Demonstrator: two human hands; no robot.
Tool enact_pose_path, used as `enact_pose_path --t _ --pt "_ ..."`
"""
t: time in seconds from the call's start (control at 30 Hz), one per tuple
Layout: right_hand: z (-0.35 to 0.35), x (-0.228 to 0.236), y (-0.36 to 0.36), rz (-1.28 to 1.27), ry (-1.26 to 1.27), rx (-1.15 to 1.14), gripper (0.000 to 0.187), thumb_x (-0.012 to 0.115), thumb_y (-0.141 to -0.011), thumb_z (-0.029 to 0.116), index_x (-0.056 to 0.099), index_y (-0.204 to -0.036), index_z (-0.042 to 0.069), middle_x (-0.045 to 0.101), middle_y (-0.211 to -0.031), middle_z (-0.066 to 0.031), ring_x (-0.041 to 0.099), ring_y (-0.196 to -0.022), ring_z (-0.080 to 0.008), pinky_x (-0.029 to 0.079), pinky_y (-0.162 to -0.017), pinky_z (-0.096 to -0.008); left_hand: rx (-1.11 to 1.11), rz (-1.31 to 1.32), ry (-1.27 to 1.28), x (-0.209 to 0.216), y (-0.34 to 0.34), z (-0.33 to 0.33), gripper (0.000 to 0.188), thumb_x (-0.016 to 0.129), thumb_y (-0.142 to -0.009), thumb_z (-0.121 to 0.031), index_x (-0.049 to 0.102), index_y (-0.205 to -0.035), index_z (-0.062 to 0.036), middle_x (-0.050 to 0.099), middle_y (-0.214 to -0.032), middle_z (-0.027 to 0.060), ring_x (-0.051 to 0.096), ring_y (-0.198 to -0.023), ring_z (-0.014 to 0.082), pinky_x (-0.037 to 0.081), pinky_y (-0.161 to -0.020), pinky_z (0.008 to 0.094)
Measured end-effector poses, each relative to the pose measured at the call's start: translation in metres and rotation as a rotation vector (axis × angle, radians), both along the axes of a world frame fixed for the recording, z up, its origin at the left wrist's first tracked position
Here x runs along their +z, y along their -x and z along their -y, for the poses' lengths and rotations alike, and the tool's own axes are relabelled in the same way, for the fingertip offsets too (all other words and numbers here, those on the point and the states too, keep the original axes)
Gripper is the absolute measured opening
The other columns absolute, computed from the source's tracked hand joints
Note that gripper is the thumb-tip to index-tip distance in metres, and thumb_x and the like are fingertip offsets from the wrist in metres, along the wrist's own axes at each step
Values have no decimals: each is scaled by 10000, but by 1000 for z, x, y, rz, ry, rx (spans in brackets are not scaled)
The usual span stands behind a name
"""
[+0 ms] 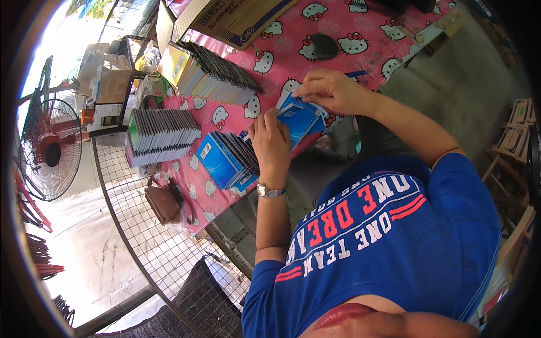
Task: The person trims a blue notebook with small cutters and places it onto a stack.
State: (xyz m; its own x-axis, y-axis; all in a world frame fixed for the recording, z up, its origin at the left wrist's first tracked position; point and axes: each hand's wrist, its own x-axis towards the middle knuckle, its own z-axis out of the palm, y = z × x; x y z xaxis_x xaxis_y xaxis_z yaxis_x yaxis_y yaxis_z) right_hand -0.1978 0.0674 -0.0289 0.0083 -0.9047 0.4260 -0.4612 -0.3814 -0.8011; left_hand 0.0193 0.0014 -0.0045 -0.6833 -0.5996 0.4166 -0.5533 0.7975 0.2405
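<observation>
A blue spiral notebook (304, 125) lies at the near edge of the pink table, between my hands. My right hand (329, 90) bends over its far edge, thumb and fingers pinching there. At its left side, the fingers of my left hand (270, 135) curl closed on the edge; the fingertips are partly hidden. A wristwatch (271, 191) is on my left wrist. Just left of that hand stands a row of blue spiral notebooks (220, 163), partly covered by the hand and wrist.
Rows of grey-edged notebooks (163, 132) and yellow-covered spiral notebooks (211, 73) stand farther left. A cardboard box (242, 22) and a dark rounded object (324, 47) sit at the back. A brown bag (163, 201) rests at the table's left edge, near a wire mesh (146, 225) and a fan (51, 149).
</observation>
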Motion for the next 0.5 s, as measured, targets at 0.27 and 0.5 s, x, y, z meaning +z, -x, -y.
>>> enact_pose_path --t 0.27,0.5 --pt "7 4 -8 48 51 11 193 637 -895 25 704 -1074 50 598 -974 -62 625 -906 -206 508 -795 -321 -14 -26 84 -10 6 3 192 647 -897 -164 610 -1057 -65 647 -939 114 592 -893 292 401 -848 417" --pt "-2 12 1 198 -399 174 286 633 -891 41 650 -1176 60 615 -941 -114 647 -893 -241 510 -763 -342 -71 -1 38 -7 12 -3 221 661 -873 -156 607 -1066 -64 641 -980 99 584 -925 280 392 -863 425"
